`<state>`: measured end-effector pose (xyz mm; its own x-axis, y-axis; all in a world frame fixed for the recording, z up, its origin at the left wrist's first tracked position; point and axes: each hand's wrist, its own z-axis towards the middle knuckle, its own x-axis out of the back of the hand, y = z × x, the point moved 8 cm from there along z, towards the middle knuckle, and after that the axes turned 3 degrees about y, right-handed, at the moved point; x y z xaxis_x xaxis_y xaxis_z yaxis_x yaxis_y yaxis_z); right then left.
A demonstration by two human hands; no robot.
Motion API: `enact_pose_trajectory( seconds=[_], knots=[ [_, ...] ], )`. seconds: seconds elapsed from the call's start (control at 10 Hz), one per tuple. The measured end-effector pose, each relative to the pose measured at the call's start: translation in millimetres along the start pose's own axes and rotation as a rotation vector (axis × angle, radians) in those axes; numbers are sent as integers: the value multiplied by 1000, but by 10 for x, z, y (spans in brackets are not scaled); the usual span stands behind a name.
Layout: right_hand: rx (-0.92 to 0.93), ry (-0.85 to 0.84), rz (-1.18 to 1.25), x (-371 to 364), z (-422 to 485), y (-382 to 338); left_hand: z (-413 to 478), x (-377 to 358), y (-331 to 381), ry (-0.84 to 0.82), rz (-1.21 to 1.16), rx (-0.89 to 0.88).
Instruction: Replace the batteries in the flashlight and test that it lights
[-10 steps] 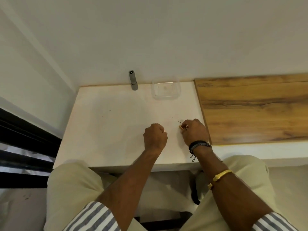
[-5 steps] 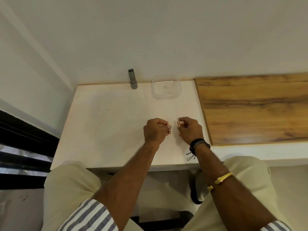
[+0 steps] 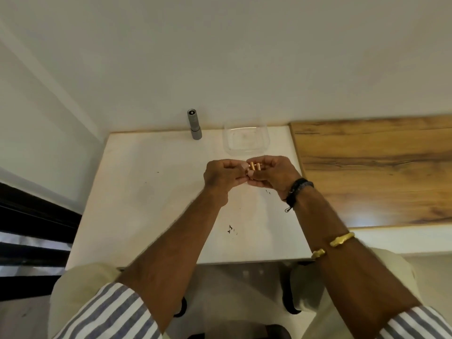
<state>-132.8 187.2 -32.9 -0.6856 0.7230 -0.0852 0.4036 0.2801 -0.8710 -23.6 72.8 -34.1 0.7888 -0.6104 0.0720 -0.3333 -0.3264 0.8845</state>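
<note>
My left hand [image 3: 223, 176] and right hand [image 3: 271, 173] have risen together, pinching the batteries [image 3: 254, 166]; loading the flashlight [image 3: 194, 124] at the table's [image 3: 146, 192] far edge should come next

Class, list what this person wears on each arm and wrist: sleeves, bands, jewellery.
The left sleeve and right sleeve are white with blue-grey stripes. The right arm has a black braided wristband with a loose cord end. Higher on that forearm sits a gold open cuff bracelet. The left wrist is bare.

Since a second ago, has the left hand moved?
Yes: the left hand has moved forward, toward the clear container, and met the right hand around the batteries.
</note>
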Motion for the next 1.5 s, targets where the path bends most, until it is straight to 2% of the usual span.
enact_pose_trajectory(
  seconds=[0.1,0.2,0.3,0.4,0.5,0.6,0.8,1.1,1.3,1.5],
  knots=[
    [65,16,-114,-2,205,-305,177,35,225,54,17,-111],
    [164,112,-356,2,491,-632,374,110,413,186,106,-221],
    [314,226,-742,-86,795,-926,572,154,509,310,244,-268],
    [380,226,-1030,-246,1083,-1010,728,148,506,339,332,-263],
    [422,159,-1266,-394,1327,-956,838,130,456,332,352,-275],
    [451,102,-1377,-474,1488,-900,893,134,406,333,348,-284],
    [477,69,-1367,-509,1594,-918,901,141,408,340,326,-307],
    [462,254,-1296,-418,1524,-909,859,156,427,316,318,-289],
    [440,266,-1251,-407,1509,-886,862,164,426,291,303,-271],
    [534,386,-1028,-306,1215,-1045,702,230,519,307,290,-331]
  ],
)
